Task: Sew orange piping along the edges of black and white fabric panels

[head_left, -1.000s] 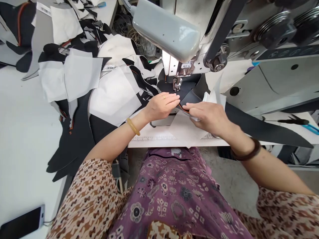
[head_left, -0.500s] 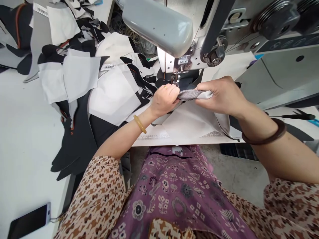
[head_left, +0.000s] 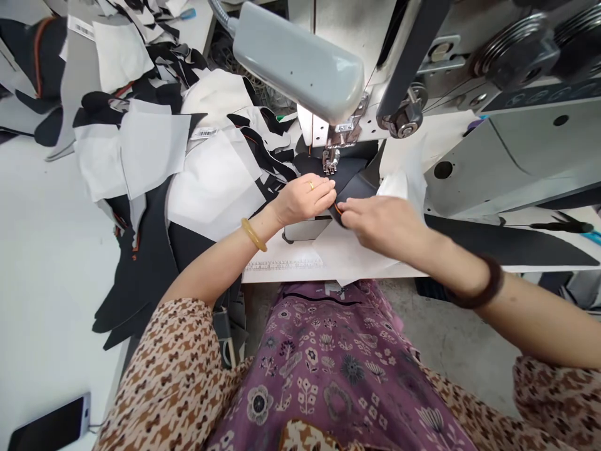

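A black fabric piece (head_left: 352,175) lies under and in front of the presser foot (head_left: 331,161) of a sewing machine. My left hand (head_left: 305,197) grips its near edge, fingers pressed together just below the foot. Close beside it, my right hand (head_left: 382,225) pinches the same edge, where a short orange line (head_left: 338,209) shows between the two hands. The fingertips partly hide the fabric's edge. Behind my right hand, white material (head_left: 404,178) stands up in folds. A long black part (head_left: 507,241) stretches to the right along the table; how it joins is hidden.
A grey lamp-like housing (head_left: 300,59) hangs over the needle area. Stacked black and white cut pieces (head_left: 211,181) cover the left side. A ruler strip (head_left: 282,264) runs along the front edge. Black-handled snips (head_left: 563,224) lie right; a phone (head_left: 51,423) lies lower left.
Both hands have come down slightly and closer together. The grey mesh part between them has gone from sight; black fabric with an orange line now shows there, and black fabric extends right.
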Tool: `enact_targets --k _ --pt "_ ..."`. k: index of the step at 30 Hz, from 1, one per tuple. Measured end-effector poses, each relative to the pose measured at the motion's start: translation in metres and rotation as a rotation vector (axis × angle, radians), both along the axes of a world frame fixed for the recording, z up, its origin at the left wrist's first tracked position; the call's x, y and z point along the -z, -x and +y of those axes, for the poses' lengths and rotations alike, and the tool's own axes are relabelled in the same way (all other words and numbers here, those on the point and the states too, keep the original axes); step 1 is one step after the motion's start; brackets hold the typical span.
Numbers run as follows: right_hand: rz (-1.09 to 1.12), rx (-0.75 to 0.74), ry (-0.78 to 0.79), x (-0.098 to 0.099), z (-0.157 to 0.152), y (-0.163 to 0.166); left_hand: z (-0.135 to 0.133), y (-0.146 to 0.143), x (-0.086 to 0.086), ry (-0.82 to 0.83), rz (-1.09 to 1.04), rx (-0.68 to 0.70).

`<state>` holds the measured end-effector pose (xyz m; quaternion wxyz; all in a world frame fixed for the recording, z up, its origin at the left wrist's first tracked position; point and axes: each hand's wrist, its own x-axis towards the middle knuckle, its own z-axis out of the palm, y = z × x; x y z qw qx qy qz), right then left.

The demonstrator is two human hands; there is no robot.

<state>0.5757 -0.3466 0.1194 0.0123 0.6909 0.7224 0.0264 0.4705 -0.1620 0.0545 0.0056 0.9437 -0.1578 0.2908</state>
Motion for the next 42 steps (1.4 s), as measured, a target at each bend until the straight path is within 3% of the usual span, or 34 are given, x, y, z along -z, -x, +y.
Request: enact_targets --k 4,9,17,20,30,37,42 --pt "-0.015 -0.002 0.018 0.012 -0.003 0.009 -0.003 0.005 0.005 -0.117 -0.04 0.018" --pt "-0.016 0.011 0.012 0.005 0.004 0.003 -0.005 0.008 0.001 -0.234 -0.115 -0.04" --pt "-0.019 0.043 -0.013 0.001 0.016 -0.003 0.001 0.009 -0.006 -0.118 -0.044 -0.144" --pt "-0.011 0.045 -0.006 -0.001 0.018 -0.004 -0.002 0.006 -0.005 -0.17 -0.108 -0.175" --pt "0.078 0.235 -0.005 -0.027 0.033 -0.019 0.004 -0.01 -0.007 -0.121 -0.103 -0.189" --pt "-0.002 0.109 0.089 -0.021 0.029 -0.002 0.003 -0.006 0.003 -0.215 -0.304 -0.222" --pt "-0.077 0.018 0.044 -0.006 0.021 0.009 0.002 0.004 0.005 -0.257 -0.284 -0.095"
